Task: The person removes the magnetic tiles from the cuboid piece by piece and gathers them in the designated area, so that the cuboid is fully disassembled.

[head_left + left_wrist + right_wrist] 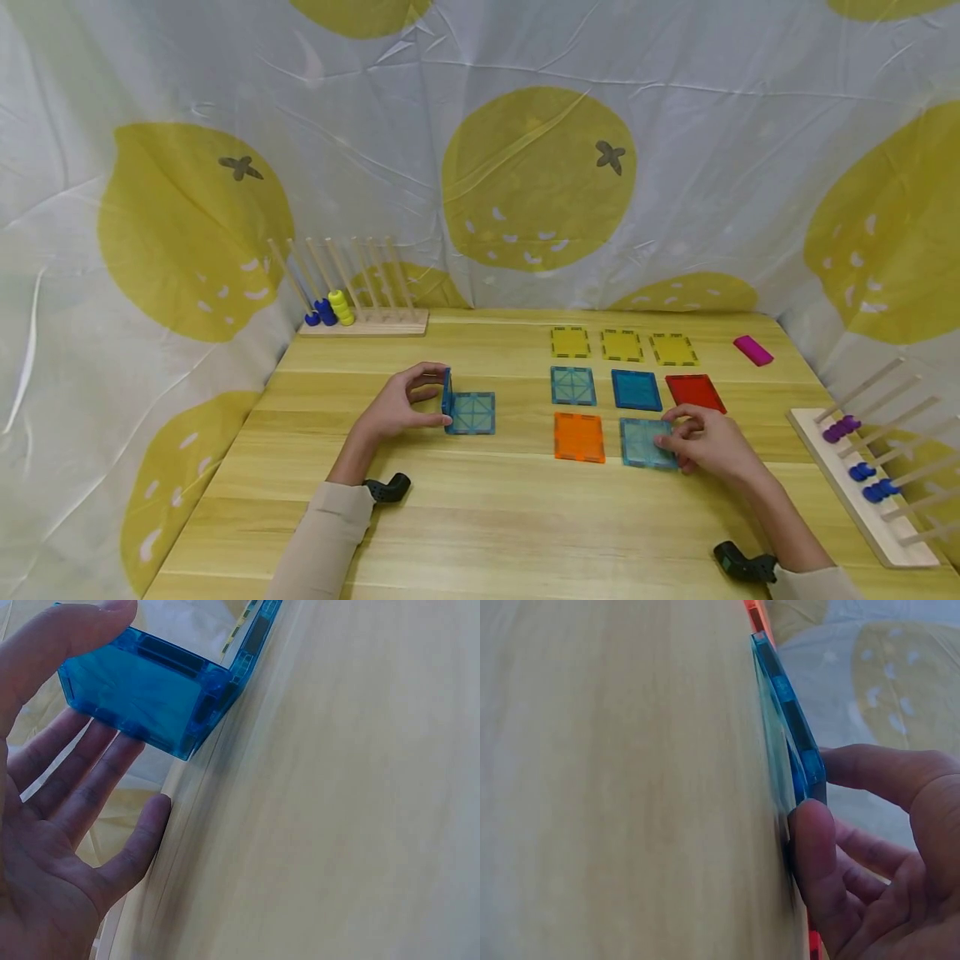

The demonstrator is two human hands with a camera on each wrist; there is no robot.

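At the left of the head view, my left hand [405, 404] pinches a blue magnetic tile [447, 393] that stands upright along the left edge of a flat light blue tile [474, 414]. The left wrist view has the thumb on the upright tile's edge and fingers [105, 761] against its other side. My right hand [716, 446] pinches the right edge of another light blue tile [641, 442] in the front row. That tile's edge [799, 724] shows tilted up a little from the table in the right wrist view, between thumb and forefinger.
Beside the right hand's tile lie an orange tile [579, 437] and a red tile [696, 392]. Behind are a blue tile [636, 390], a light blue tile [573, 386], yellow tiles [621, 345] and a magenta block [753, 350]. Pegged bead racks stand back left [390, 325] and right [847, 483].
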